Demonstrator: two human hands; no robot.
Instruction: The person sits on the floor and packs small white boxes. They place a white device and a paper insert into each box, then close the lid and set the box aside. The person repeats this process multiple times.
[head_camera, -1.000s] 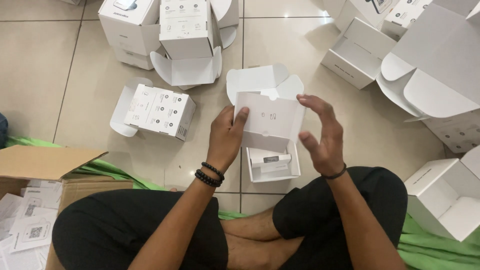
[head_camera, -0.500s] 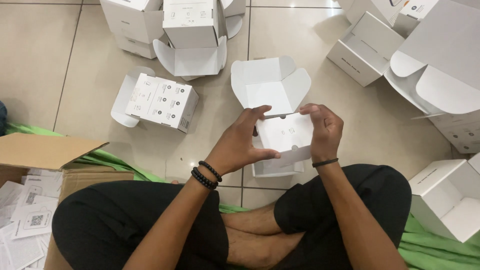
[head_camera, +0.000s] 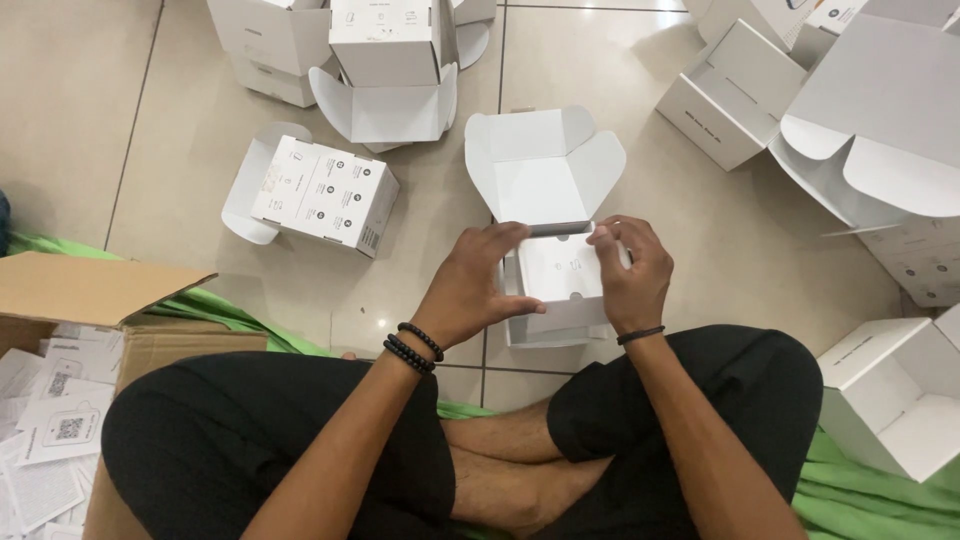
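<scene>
I sit cross-legged on a tiled floor. An open white cardboard box (head_camera: 545, 175) stands in front of my legs, its lid flaps spread away from me. A white insert card (head_camera: 562, 268) lies flat across the box's opening. My left hand (head_camera: 475, 285) holds the card's left side, fingers over its top edge. My right hand (head_camera: 628, 270) grips the right side, thumb on top. Both wrists wear dark bands.
Several more white boxes lie around: a printed one on its side (head_camera: 318, 190), a stack at the back (head_camera: 385, 60), open ones at right (head_camera: 728, 95) and near my right knee (head_camera: 890, 400). A brown carton (head_camera: 90, 300) with paper leaflets (head_camera: 50, 430) sits at left on green cloth (head_camera: 240, 315).
The white card was held upright above the box; both hands have brought it down and laid it flat into the box's opening.
</scene>
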